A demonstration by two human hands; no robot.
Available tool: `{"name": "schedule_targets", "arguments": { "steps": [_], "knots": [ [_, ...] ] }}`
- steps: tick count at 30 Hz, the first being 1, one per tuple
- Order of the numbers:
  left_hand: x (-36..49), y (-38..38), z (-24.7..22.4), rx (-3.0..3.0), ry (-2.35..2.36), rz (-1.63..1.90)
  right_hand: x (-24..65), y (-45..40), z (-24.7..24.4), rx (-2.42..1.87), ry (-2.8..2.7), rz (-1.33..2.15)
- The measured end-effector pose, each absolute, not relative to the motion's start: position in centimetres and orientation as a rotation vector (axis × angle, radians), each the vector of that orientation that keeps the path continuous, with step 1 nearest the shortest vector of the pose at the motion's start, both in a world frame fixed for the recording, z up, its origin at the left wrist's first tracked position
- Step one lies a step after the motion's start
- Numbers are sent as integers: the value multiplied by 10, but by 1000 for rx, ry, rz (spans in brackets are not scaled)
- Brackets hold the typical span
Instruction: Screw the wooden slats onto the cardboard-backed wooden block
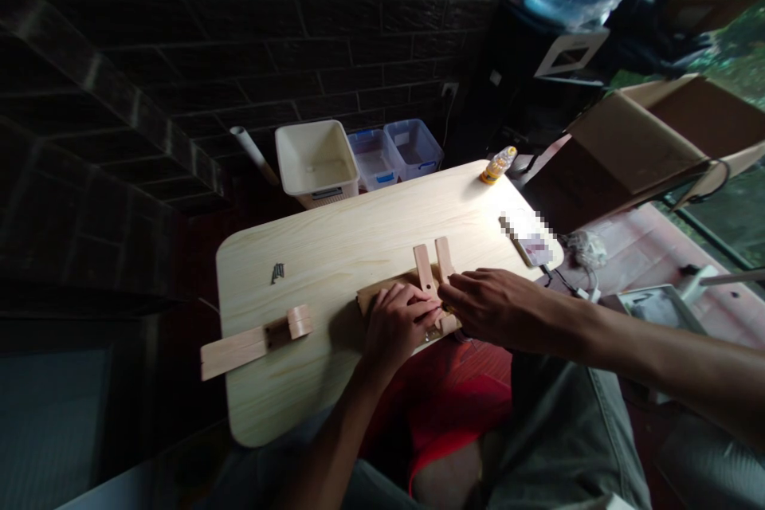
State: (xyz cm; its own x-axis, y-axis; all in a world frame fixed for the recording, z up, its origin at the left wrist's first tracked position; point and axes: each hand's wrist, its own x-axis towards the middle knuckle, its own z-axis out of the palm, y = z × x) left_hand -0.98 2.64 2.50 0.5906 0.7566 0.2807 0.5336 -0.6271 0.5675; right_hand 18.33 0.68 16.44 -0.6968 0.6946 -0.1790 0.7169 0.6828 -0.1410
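At the table's near edge, my left hand [395,317] rests on a wooden assembly, its fingers bent and pressed together against the wood. A flat wooden board [369,294] shows beneath that hand. Two light slats, a left slat [423,264] with a dark hole and a right slat [442,253], stick out beyond my fingers. My right hand [485,301] is closed at the right side of the assembly, fingertips meeting those of my left. Whatever it pinches is small and mostly hidden. A short wooden piece [447,324] shows below the fingertips.
On the table [335,239] lie several dark screws [278,272], a long wooden strip [236,352] overhanging the left edge, and round wooden pieces [300,321]. A yellow-capped bottle [500,166] and a phone [531,243] sit right. Behind stand a white bin [315,158] and cardboard box [639,135].
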Motion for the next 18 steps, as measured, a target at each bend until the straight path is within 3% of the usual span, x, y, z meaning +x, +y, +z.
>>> {"name": "schedule_targets", "arguments": {
  "steps": [6,13,18],
  "knots": [
    [-10,27,25,2404,1015,735,183,3,158,1185,2739,-327],
    [-10,27,26,2380,1016,728,184,-2,161,997,2671,52],
    [-10,26,26,2379,1025,721,180,-5,165,1084,2649,-16]
  ]
}}
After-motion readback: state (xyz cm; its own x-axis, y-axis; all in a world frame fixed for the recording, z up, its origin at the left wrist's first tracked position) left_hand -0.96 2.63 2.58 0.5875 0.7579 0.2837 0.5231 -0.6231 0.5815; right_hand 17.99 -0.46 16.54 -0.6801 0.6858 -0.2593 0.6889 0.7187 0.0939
